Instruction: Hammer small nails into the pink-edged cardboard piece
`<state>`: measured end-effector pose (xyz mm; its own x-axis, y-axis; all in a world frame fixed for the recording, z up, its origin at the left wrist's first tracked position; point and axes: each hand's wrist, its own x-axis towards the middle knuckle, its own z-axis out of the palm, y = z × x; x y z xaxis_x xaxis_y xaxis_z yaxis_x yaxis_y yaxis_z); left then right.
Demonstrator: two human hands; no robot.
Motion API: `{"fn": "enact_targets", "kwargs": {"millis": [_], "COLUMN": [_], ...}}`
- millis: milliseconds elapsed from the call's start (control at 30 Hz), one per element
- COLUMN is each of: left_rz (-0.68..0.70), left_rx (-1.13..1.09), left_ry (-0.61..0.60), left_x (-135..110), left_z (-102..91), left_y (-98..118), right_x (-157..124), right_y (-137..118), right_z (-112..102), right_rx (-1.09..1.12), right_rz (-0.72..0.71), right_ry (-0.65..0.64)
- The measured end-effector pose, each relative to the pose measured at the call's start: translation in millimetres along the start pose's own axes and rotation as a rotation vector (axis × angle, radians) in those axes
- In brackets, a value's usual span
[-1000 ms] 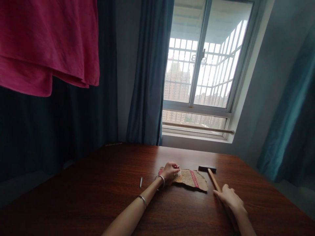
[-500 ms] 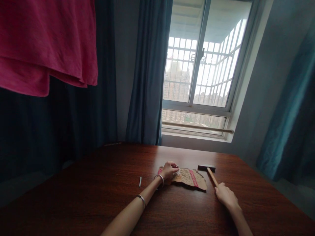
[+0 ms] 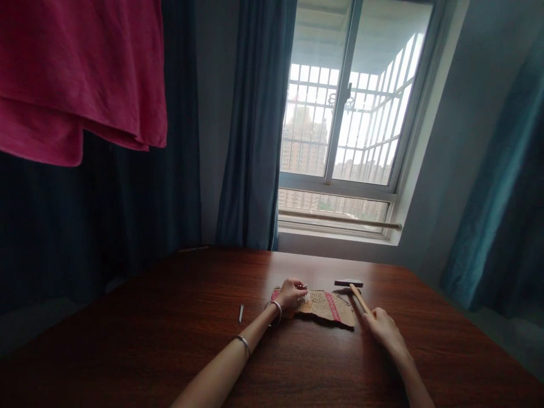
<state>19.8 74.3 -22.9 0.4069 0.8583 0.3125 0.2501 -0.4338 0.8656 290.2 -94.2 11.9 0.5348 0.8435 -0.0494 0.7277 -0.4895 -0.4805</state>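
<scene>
My right hand [image 3: 385,328] is wrapped around the wooden handle of a hammer [image 3: 360,298]. Its dark head is lifted just above the table, beyond the right end of a piece of cardboard [image 3: 321,306]. That cardboard has a ragged edge, pink bands and a field of small dark dots. Over its left part, my left hand [image 3: 292,294] is closed in a pinch, with a bracelet at the wrist and another up the forearm. A small silvery bit shows at the fingertips; what it belongs to is hidden. Left of this hand lie thin metal rods [image 3: 241,313].
The brown wooden table [image 3: 127,340] runs back to the wall below a barred window [image 3: 340,113]. Blue curtains [image 3: 259,130] hang on either side. A pink cloth [image 3: 85,73] hangs at the upper left.
My right hand has raised the hammer a little and moved it left toward the cardboard. The left hand keeps its pinch in the same place.
</scene>
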Motion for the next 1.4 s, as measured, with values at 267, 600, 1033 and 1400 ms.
{"fn": "enact_targets", "kwargs": {"millis": [267, 600, 1033, 1400], "left_rz": [-0.013, -0.044, -0.046, -0.030], "left_rx": [0.026, 0.004, 0.064, 0.092], "left_ry": [0.000, -0.006, -0.012, -0.018], "left_x": [1.6, -1.4, -1.5, 1.7], "left_z": [0.2, -3.0, -2.7, -1.6], "left_y": [0.2, 12.8, 14.7, 5.7], "right_x": [-18.5, -45.8, -60.7, -66.6], "right_y": [-47.3, -81.6, -88.1, -90.4], "right_z": [15.7, 3.2, -1.9, 1.0], "right_rx": [0.630, 1.331, 1.282, 1.240], "right_rz": [-0.042, 0.106, 0.077, 0.002], "right_ry": [0.025, -0.577, -0.643, -0.701]}}
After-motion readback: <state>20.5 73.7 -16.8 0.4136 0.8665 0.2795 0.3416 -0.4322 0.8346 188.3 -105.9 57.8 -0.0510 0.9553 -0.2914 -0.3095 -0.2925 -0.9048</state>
